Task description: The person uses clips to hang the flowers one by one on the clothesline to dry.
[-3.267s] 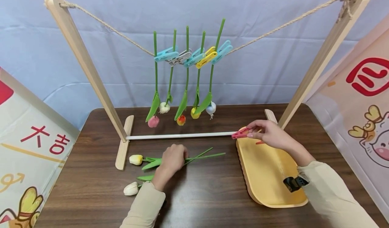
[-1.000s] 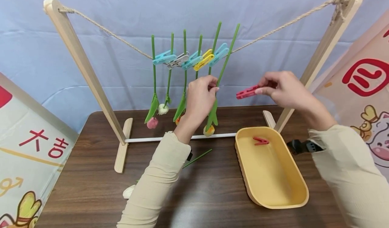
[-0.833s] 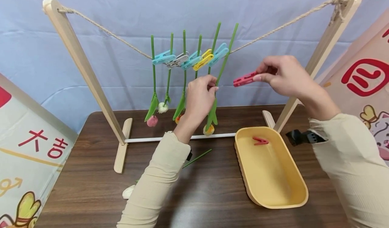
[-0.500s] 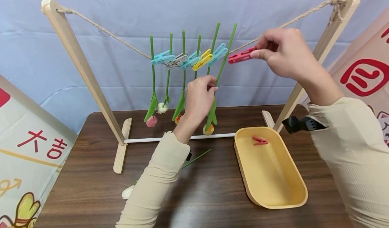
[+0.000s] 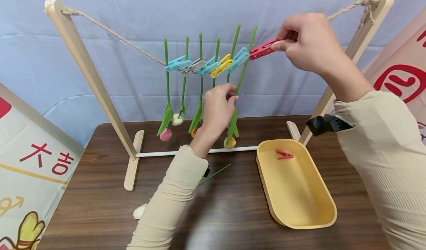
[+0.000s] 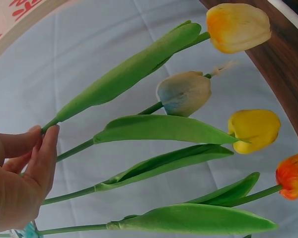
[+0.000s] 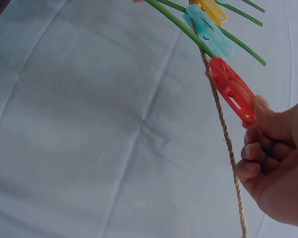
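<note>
My left hand (image 5: 217, 107) pinches the green stem of a yellow-and-white artificial tulip (image 6: 238, 28), whose flower hangs downward. That stem rises in front of the rope, just right of the last blue clothespin (image 5: 239, 60). In my right hand (image 5: 307, 43) is a red clothespin (image 7: 233, 90), pinched at its handle end. Its tip meets the tulip stem at the rope (image 7: 223, 121); whether it bites on both cannot be told. Several tulips hang head-down to the left, held by blue, grey (image 5: 193, 66) and yellow (image 5: 222, 66) clothespins. My left hand hides some of their flowers.
A wooden frame with a left post (image 5: 90, 76) and a white crossbar (image 5: 156, 154) carries the rope. At the right, a yellow tray (image 5: 299, 191) holds another red clothespin (image 5: 284, 154). A white tulip (image 5: 139, 211) lies on the table, partly under my left forearm.
My left hand has lifted the yellow-and-white tulip from the table to the rope. My right hand has carried the red clothespin from the tray up and leftward to the stem.
</note>
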The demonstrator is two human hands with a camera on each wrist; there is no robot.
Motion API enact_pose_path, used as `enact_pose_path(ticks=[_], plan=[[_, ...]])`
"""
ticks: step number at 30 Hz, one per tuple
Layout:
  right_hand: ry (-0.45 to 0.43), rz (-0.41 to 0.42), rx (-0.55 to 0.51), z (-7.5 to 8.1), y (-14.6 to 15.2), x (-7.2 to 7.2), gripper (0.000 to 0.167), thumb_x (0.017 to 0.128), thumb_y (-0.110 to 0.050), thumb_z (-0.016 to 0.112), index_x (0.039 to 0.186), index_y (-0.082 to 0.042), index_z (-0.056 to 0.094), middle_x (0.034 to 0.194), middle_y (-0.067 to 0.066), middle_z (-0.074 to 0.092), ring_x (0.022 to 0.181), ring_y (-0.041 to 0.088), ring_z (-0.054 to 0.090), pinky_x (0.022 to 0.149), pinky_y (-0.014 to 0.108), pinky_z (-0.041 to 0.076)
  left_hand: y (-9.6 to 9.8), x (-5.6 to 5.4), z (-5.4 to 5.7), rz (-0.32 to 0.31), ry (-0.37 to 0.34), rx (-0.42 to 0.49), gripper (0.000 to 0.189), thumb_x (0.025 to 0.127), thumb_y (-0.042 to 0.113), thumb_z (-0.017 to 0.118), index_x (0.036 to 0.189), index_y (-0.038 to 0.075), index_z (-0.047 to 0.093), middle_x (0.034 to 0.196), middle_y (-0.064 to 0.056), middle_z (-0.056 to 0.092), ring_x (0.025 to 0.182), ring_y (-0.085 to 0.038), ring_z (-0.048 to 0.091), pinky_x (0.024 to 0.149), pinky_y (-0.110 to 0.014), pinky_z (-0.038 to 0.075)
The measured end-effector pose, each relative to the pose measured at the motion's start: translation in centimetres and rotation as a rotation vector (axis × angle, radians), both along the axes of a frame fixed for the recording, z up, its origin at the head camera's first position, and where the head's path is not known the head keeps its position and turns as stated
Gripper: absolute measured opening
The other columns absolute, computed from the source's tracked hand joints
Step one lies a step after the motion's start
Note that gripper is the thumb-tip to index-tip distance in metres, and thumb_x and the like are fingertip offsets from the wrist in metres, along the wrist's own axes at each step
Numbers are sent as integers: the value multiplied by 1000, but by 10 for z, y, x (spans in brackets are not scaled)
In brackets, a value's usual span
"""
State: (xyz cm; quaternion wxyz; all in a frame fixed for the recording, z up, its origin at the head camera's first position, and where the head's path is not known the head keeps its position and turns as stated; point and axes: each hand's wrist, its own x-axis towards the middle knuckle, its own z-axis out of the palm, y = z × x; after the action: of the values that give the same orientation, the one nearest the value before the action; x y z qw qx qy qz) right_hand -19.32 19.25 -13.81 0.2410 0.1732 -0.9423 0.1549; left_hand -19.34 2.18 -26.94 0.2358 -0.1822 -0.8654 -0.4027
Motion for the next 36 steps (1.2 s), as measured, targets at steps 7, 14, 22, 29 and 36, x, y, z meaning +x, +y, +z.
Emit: enact_pose_path(ticks=[7, 14, 22, 29, 36], plan=[[-77, 47, 59, 2, -6, -4, 14, 85, -11, 63, 80, 2, 66, 68, 9, 60, 57, 17, 41, 51, 26, 29, -2, -1, 1, -29, 32, -6, 13, 85, 5, 63, 96, 1, 69, 85, -7, 67, 81, -17, 61, 74, -26, 46], [-115, 88, 127, 2, -11, -7, 17, 87, -11, 60, 77, 2, 64, 71, 13, 58, 59, 21, 41, 50, 30, 29, -1, -2, 1, -34, 42, -23, 12, 84, 3, 64, 94, 0, 69, 85, -8, 67, 81, -19, 61, 73, -26, 47], [-147, 111, 153, 3, -15, -9, 18, 87, -11, 61, 75, 2, 64, 63, 10, 54, 60, 20, 40, 52, 30, 29, 0, -1, 2, -49, 46, -49, 11, 83, 1, 64, 92, 0, 70, 85, -9, 66, 82, -20, 62, 73, -27, 47], [-205, 30, 112, 2, -14, -6, 22, 88, -18, 59, 92, 3, 67, 80, 16, 62, 65, 21, 44, 52, 29, 33, -1, -3, 1, -52, 51, -36, 12, 85, 5, 64, 94, 1, 70, 86, -7, 67, 81, -17, 62, 72, -24, 47], [-135, 21, 56, -4, -12, 0, 32, 88, -21, 61, 109, 3, 64, 87, 17, 63, 68, 21, 49, 57, 28, 33, -1, -5, 0, -44, 51, -18, 13, 85, 6, 63, 96, 1, 70, 87, -7, 67, 80, -16, 62, 71, -23, 47]])
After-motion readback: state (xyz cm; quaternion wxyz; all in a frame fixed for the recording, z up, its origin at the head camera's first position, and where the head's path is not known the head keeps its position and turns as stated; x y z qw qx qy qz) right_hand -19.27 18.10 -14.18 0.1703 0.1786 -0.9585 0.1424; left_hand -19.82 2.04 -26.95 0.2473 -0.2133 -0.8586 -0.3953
